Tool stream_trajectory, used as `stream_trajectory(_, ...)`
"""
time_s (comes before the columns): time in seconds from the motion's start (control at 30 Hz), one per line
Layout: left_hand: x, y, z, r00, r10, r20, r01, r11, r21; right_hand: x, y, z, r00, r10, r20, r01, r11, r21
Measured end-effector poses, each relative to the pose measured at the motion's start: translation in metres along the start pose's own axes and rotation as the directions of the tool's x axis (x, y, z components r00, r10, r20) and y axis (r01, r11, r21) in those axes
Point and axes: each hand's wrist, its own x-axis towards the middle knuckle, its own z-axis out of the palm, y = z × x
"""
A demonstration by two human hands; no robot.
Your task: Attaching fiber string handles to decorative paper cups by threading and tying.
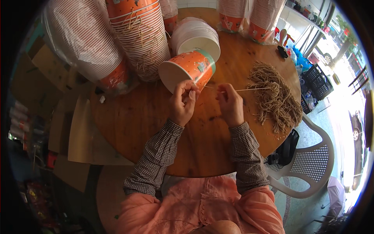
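Note:
An orange patterned paper bucket point(189, 66) with a green band lies tilted on its side on the round wooden table, its white end turned toward me. At the bucket's lower edge, my left hand point(183, 102) is closed in a pinch, and a thin strand runs from it toward the right. My right hand point(230, 104) is closed on a string point(253, 89) that stretches taut to a heap of beige strings point(272, 95). What exactly sits between the left fingertips is partly hidden by the fingers. A pale stack of nested buckets point(198, 39) lies just behind the orange one.
Tall stacks of paper buckets point(138, 43) stand back left, one wrapped in clear plastic point(85, 43); more wrapped stacks point(267, 19) stand back right. Beyond the table point(136, 121) are a plastic chair point(311, 162) holding a black bag, black crates point(317, 82), and cardboard point(89, 136) at left.

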Motion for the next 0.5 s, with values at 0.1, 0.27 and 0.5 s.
stream_trajectory(0.1, 0.001, 0.006, -0.002, 0.999, -0.038, -0.016, 0.038, 0.999, -0.004, -0.001, -0.007, -0.004, 1.0, -0.003, 0.012, 0.004, 0.998, -0.056)
stream_trajectory(0.27, 0.003, 0.01, -0.01, 0.996, -0.092, 0.013, 0.09, 0.991, 0.099, -0.009, -0.021, 0.007, 0.886, -0.438, 0.152, 0.459, 0.874, -0.157)
stream_trajectory(0.5, 0.002, 0.006, -0.007, 0.98, -0.189, 0.066, 0.19, 0.982, -0.015, -0.007, -0.02, 0.002, 0.884, -0.443, 0.145, 0.466, 0.86, -0.208)
